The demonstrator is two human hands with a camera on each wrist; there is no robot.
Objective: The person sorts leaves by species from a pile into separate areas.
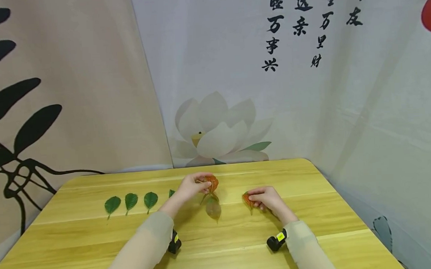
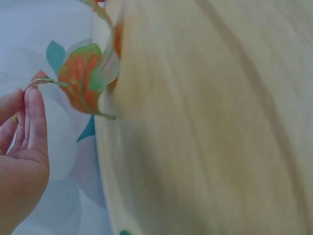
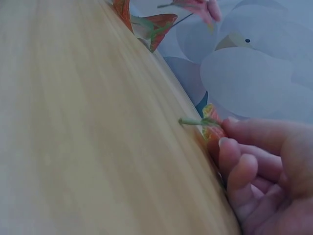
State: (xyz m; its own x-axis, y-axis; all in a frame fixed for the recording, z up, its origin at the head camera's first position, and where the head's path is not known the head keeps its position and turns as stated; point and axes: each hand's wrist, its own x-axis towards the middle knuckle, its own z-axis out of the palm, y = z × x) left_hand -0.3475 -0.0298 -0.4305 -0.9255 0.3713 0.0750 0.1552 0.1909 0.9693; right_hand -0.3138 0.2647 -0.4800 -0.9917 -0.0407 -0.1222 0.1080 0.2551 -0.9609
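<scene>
My left hand (image 1: 190,187) pinches the edge of an orange-red leaf (image 1: 212,183) above the table's far part. Just below it, a cluster of leaves with a pale brownish leaf (image 1: 213,210) lies on the wood. In the left wrist view, an orange leaf with green patches (image 2: 78,81) stands curled up beside the held one. To the right, my right hand (image 1: 269,200) holds another orange leaf (image 1: 246,198) between thumb and fingertips, close over the table. Its green stem (image 3: 190,121) sticks out past the fingertips in the right wrist view.
Several green leaves (image 1: 131,202) lie in a row at the left, the last partly hidden behind my left hand. The wooden table (image 1: 243,251) ends at a curtain (image 1: 213,90) printed with a lotus and writing. A small black camera (image 1: 277,241) sits at each wrist.
</scene>
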